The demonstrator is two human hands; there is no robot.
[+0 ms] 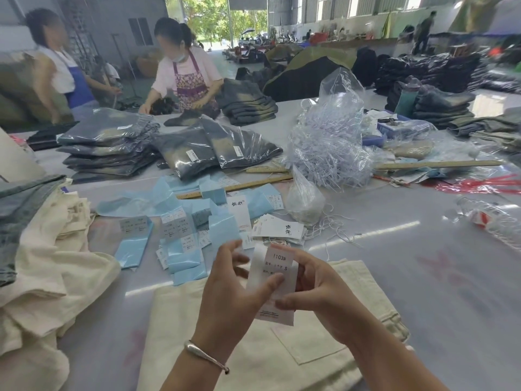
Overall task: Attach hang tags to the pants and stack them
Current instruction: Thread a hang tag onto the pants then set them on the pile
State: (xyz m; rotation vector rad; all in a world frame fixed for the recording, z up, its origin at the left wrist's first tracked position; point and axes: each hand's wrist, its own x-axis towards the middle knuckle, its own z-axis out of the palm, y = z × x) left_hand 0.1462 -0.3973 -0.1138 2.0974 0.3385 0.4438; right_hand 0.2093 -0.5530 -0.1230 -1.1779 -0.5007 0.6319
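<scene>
At lower centre of the frame, the left hand (234,286) and the right hand (318,292) together grasp an upright white hang tag (277,280) printed "1103#" and "S": the left thumb presses its face, and the right fingers pinch its right edge. The tag is held above cream pants (253,356) lying flat on the grey table (423,292). A heap of cream pants (48,266) occupies the left edge, with blue sticker sheets (183,249) and a stack of white hang tags (279,230) just beyond the hands.
</scene>
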